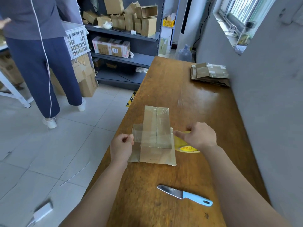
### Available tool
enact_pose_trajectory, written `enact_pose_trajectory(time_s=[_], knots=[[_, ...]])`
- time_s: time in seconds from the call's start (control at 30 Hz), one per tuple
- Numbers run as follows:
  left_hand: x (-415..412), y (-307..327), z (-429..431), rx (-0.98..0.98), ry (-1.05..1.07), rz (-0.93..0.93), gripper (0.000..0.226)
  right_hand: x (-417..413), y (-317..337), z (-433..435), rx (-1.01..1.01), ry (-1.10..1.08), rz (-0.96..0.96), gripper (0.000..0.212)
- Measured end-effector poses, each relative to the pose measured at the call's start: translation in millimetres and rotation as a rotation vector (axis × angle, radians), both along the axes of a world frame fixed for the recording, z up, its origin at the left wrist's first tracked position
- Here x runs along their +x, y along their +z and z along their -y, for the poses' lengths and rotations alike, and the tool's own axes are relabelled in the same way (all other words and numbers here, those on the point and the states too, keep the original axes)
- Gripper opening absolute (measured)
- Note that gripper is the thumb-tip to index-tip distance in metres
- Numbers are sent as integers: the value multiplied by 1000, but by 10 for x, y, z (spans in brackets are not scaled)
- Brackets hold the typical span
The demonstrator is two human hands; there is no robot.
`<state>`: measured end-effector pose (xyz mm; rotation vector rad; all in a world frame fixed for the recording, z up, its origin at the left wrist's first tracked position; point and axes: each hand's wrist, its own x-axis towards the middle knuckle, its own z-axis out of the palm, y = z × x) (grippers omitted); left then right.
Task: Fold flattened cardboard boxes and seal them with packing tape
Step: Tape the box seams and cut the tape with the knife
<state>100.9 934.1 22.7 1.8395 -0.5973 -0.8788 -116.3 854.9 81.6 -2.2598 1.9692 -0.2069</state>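
Small brown folded cardboard box [155,122] lies flat on the brown wooden tabletop [188,99], long side running away from us, centre seam already taped lengthwise. We have a clear packing tape strip [137,135] stretched crosswise over the near end of the box. Left hand [121,146], just left of the box, pinches the free end of the strip between thumb and curled fingers. Right hand [200,135], just right of the box, grips the yellow-cored roll of packing tape [186,148], fingers wrapped over its rim. Roll is touching or just beside the box's right edge; we can't tell which. Strip looks taut across the top face and overhangs on the left.

Step in hand, as we judge it: laying a crosswise sealing band. To do it well:
- Hold even tension from both sides so the tape doesn't wrinkle.
- Set the strip square to the centre seam.
- Bring the left end down the box's left side and press it flat before letting go.
- Smooth from the seam outwards.

The cut comes after that. Blue-handled steel knife [183,194] lies on the tabletop nearer us than the box, nobody touching it. Stack of flattened brown cardboard boxes [209,72] waits beyond the box to the right, by the wall.
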Motion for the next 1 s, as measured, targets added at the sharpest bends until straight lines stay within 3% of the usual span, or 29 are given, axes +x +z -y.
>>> enact_pose_trajectory(time_s=[0.67,1.0], knots=[[-22,-66,-32,-2,1,-5,16,-25,-101,46,82,-36,6,69],[-27,-119,-27,19,-14,11,18,-41,-175,45,134,-45,3,55]])
